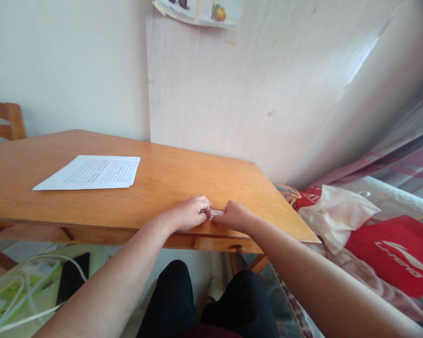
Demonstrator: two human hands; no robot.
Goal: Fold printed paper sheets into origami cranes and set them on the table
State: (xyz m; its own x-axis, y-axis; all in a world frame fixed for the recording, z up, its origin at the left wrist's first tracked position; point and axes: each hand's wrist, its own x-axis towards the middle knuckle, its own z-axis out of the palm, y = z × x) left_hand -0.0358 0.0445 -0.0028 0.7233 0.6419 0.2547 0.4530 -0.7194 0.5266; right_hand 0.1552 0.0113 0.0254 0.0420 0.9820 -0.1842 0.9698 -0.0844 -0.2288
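My left hand [192, 212] and my right hand [234, 216] rest side by side on the near edge of a wooden table [169, 180]. Both are curled, fingertips pinching a small folded piece of white paper [215, 213] between them. Only a sliver of that paper shows; the rest is hidden under my fingers. A printed white sheet [91, 172] lies flat on the table's left part, well away from both hands.
A wooden chair [5, 122] stands at the far left. Right of the table lie a red bag [391, 253] and a clear plastic bag [334, 211] on bedding. White cables [17, 286] and a dark flat object [72, 279] lie below left. A wall panel [250, 94] rises behind.
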